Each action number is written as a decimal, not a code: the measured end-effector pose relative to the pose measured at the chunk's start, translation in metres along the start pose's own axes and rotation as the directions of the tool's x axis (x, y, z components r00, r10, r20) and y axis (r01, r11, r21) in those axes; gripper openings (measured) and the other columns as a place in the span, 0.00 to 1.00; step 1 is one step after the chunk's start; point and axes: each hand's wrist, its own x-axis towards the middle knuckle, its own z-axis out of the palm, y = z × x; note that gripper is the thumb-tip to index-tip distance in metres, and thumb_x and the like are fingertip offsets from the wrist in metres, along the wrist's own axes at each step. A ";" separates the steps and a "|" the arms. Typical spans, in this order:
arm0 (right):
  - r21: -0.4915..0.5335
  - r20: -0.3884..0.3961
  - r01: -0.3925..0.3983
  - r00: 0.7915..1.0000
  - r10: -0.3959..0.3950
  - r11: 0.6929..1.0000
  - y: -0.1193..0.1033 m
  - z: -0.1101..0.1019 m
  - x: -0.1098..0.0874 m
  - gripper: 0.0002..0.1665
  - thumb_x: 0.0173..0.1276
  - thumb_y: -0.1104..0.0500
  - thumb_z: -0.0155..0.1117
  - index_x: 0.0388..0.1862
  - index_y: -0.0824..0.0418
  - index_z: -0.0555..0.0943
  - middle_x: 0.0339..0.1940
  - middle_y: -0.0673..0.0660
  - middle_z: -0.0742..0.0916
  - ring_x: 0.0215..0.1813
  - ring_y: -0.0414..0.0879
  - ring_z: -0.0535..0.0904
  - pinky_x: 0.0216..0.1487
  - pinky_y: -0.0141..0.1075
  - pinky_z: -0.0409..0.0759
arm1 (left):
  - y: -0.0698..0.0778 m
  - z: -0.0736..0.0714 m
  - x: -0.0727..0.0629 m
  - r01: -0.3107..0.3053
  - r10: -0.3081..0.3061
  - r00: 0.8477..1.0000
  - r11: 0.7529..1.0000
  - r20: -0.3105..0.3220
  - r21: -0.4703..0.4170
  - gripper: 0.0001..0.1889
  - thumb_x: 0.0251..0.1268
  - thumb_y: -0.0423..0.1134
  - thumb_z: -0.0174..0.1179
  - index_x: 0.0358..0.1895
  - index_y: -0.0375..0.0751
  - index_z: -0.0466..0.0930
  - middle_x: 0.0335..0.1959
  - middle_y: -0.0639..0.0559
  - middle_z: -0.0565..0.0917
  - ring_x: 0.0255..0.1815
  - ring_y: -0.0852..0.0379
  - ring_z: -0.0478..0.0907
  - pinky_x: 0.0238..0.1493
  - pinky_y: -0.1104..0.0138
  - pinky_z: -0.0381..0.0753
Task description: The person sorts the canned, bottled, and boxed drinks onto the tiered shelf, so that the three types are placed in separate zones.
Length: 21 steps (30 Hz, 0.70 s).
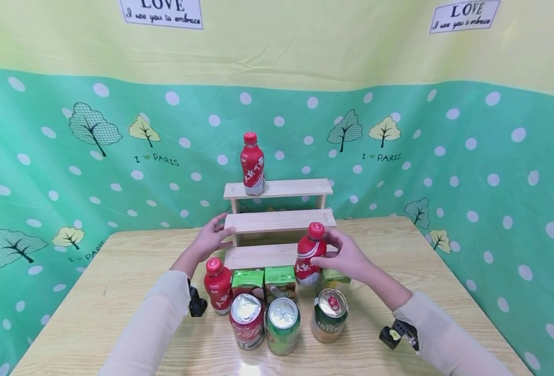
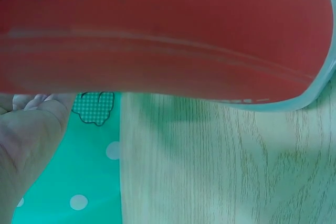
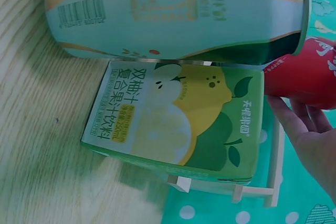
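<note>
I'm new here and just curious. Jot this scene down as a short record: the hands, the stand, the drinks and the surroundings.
Left hand: at the left end of the middle step; grip unclear
Right hand: holds a red drink bottle
Stand: three-step wooden stand
Top step: second red bottle, upright
Table, front left: third red bottle
Cartons: three juice cartons, one partly hidden
Cans: red can, green can, green-and-beige can
Backdrop: yellow-and-green cloth
</note>
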 end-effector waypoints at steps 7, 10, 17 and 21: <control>0.007 -0.050 -0.010 0.999 0.010 1.000 -0.006 -0.001 0.001 0.38 0.53 0.61 0.73 0.63 0.59 0.69 0.55 0.62 0.79 0.58 0.57 0.75 0.52 0.37 0.84 | 0.001 -0.001 0.000 0.005 -0.005 1.000 1.000 -0.009 -0.001 0.36 0.71 0.38 0.51 0.75 0.46 0.41 0.73 0.32 0.50 0.70 0.36 0.58 0.60 0.50 0.75; 0.008 -0.071 -0.023 0.997 0.024 1.000 -0.009 -0.001 0.000 0.38 0.53 0.60 0.73 0.64 0.58 0.69 0.55 0.62 0.79 0.57 0.57 0.76 0.52 0.38 0.84 | 0.000 -0.001 0.000 0.006 -0.006 1.000 1.000 -0.011 -0.004 0.36 0.70 0.38 0.51 0.75 0.46 0.41 0.73 0.32 0.51 0.70 0.36 0.59 0.60 0.50 0.76; 0.003 -0.112 -0.068 0.991 0.068 0.998 -0.016 -0.002 -0.001 0.38 0.54 0.57 0.72 0.64 0.60 0.69 0.57 0.62 0.79 0.58 0.55 0.75 0.54 0.40 0.83 | 0.001 0.000 0.000 0.001 -0.001 1.000 1.000 -0.002 0.000 0.37 0.70 0.39 0.51 0.75 0.44 0.40 0.72 0.31 0.52 0.70 0.35 0.58 0.60 0.50 0.76; -0.025 -0.125 -0.078 0.989 0.075 0.997 -0.021 -0.003 0.003 0.39 0.54 0.57 0.73 0.65 0.61 0.69 0.58 0.62 0.79 0.58 0.56 0.75 0.54 0.42 0.83 | 0.000 0.000 -0.001 0.000 0.000 1.000 1.000 -0.006 0.006 0.37 0.70 0.39 0.52 0.75 0.44 0.41 0.72 0.32 0.54 0.70 0.35 0.59 0.59 0.50 0.76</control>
